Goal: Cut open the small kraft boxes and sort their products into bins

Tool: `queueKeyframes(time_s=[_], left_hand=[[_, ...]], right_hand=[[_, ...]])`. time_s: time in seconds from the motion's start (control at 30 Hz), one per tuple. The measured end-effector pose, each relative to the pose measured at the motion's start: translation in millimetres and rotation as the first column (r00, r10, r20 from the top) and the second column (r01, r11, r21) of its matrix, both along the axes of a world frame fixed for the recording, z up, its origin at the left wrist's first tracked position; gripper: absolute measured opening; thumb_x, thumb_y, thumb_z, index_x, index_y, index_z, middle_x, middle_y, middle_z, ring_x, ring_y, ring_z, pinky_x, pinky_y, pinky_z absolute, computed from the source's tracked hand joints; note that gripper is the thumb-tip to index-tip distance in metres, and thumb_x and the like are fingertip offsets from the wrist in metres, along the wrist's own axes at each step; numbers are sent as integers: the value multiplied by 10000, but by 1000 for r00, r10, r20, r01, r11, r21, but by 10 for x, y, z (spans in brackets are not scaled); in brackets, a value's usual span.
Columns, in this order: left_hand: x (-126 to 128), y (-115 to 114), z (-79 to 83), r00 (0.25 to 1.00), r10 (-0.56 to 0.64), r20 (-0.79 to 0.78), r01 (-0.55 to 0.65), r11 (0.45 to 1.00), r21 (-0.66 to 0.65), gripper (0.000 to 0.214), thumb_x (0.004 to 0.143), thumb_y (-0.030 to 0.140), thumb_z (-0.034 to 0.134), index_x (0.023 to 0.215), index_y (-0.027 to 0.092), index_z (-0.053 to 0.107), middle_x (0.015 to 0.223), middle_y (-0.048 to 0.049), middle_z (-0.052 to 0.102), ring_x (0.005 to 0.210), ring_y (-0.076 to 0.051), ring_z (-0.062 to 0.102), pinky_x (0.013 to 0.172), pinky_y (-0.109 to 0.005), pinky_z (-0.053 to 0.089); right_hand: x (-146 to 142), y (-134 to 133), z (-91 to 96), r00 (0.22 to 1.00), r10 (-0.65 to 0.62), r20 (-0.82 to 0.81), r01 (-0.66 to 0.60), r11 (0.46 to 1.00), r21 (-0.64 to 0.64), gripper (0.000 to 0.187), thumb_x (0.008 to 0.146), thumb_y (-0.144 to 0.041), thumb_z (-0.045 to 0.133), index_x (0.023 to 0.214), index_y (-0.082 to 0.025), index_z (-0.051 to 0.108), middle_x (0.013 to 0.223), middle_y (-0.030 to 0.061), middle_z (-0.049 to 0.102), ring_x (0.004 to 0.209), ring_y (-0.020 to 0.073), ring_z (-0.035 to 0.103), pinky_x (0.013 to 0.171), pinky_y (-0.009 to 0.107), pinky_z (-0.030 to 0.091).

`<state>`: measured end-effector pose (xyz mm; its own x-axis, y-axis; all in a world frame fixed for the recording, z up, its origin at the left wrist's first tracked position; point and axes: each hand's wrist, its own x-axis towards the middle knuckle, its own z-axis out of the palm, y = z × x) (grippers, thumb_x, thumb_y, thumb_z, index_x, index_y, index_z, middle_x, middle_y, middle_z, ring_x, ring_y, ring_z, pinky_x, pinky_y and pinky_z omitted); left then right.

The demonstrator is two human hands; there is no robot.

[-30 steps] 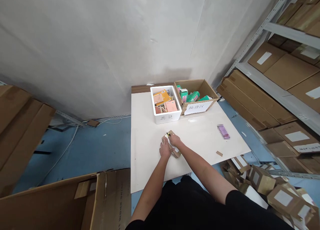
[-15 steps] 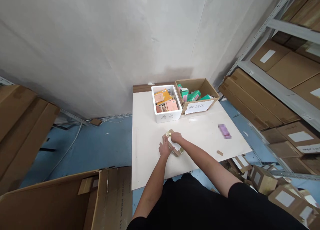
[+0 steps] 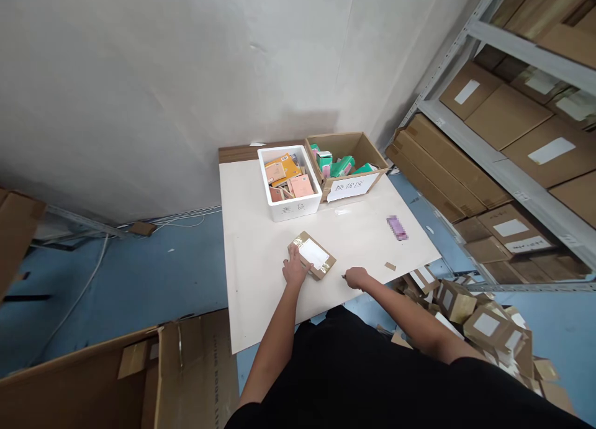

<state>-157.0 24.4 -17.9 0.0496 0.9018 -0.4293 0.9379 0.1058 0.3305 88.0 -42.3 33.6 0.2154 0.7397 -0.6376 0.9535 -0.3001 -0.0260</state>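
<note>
A small flat cardboard box [image 3: 329,262] lies at an angle on the white table, with a white label [image 3: 313,254] on top and shiny tape at its ends. My left hand [image 3: 295,269] grips its near left side, thumb and fingers spread across the edge. My right hand [image 3: 356,278] is a fist to the right of the box, apart from it, near the table's front edge. A thin dark tip [image 3: 344,276] pokes out of that fist; the rest of this small tool is hidden, so I cannot tell its kind.
Behind stand a white foam bin [image 3: 294,212] of orange and pink packs and an open carton [image 3: 370,182] with green boxes. A blurred purple item [image 3: 397,228] and a cardboard scrap [image 3: 390,266] lie at right. Parcels [image 3: 484,323] heap beside the table; a large carton [image 3: 198,367] stands left.
My right hand has moved from the box's top toward me and right, off the box. My left hand stays on the box. The view has shifted to the right.
</note>
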Motion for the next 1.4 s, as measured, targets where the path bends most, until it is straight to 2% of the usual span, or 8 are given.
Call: queueKeyframes(time_s=[0.13, 0.33, 0.53, 0.67, 0.73, 0.83, 1.07, 1.4], left_hand=[[221, -93, -89, 999, -34, -39, 36, 998, 60, 873, 987, 659, 477, 1720, 338, 129, 1807, -86, 55, 1254, -351, 584, 965, -467, 575], [980, -432, -97, 993, -78, -87, 84, 994, 66, 878, 1033, 629, 360, 1717, 127, 136, 1745, -285, 159, 1348, -409, 549, 1041, -513, 537], [1462, -680, 38, 951, -294, -93, 297, 955, 13, 775, 1042, 581, 356, 1702, 189, 251, 1732, -237, 255, 1515, -466, 366, 1072, -559, 512], [1572, -498, 212, 948, -292, -124, 300, 953, 45, 695, 1050, 445, 402, 1689, 191, 297, 1643, -231, 424, 1528, -441, 344, 1120, -582, 467], [1637, -323, 281, 956, -270, -114, 280, 956, 90, 671, 1059, 398, 374, 1696, 207, 283, 1655, -200, 428, 1526, -414, 360, 1162, -575, 433], [1744, -98, 279, 949, -297, -106, 308, 945, 108, 655, 1073, 409, 335, 1706, 262, 251, 1756, -93, 289, 1616, -373, 205, 1253, -557, 336], [1742, -38, 25, 917, -367, -159, 381, 922, 66, 637, 1086, 430, 295, 1709, 344, 188, 1792, 5, 157, 1660, -312, 47, 1322, -560, 177], [1732, -16, 43, 918, -353, -180, 367, 929, 50, 643, 1083, 445, 295, 1706, 370, 154, 1787, 5, 159, 1658, -317, 51, 1310, -576, 223]], right_hand=[[91, -110, -66, 983, -163, -80, 173, 974, 146, 419, 1108, -490, 387, 1271, -166, 598, 1134, 176, 763, 1071, 308, 748, 815, 353, 538], [144, 437, -280, 880, -419, -224, 458, 873, 167, 534, 1021, -603, 584, 1330, -181, 474, 1243, 182, 736, 1145, 303, 720, 840, 316, 505], [916, 933, -155, 845, -499, -190, 532, 818, 219, 652, 910, -586, 752, 1326, -172, 468, 1241, 201, 720, 1166, 315, 702, 823, 311, 510], [1354, 813, -107, 780, -531, -331, 608, 767, 204, 429, 1077, -580, 458, 1254, -192, 497, 1072, 133, 741, 883, 233, 742, 691, 269, 499], [1498, 684, -125, 728, -501, -468, 618, 776, 131, 404, 1121, -540, 306, 1150, -205, 529, 902, 66, 724, 650, 173, 692, 606, 244, 475], [1637, 554, -174, 674, -439, -593, 566, 824, 33, 412, 1120, -519, 315, 963, -211, 537, 683, -12, 628, 471, 128, 584, 532, 221, 435], [1724, 751, -246, 700, -351, -622, 394, 916, -74, 428, 1085, -536, 453, 834, -204, 548, 526, -37, 557, 433, 120, 537, 541, 205, 426], [1763, 906, -335, 700, -316, -640, 356, 932, -71, 486, 1074, -613, 435, 820, -211, 538, 547, -22, 556, 426, 128, 526, 516, 224, 417]])
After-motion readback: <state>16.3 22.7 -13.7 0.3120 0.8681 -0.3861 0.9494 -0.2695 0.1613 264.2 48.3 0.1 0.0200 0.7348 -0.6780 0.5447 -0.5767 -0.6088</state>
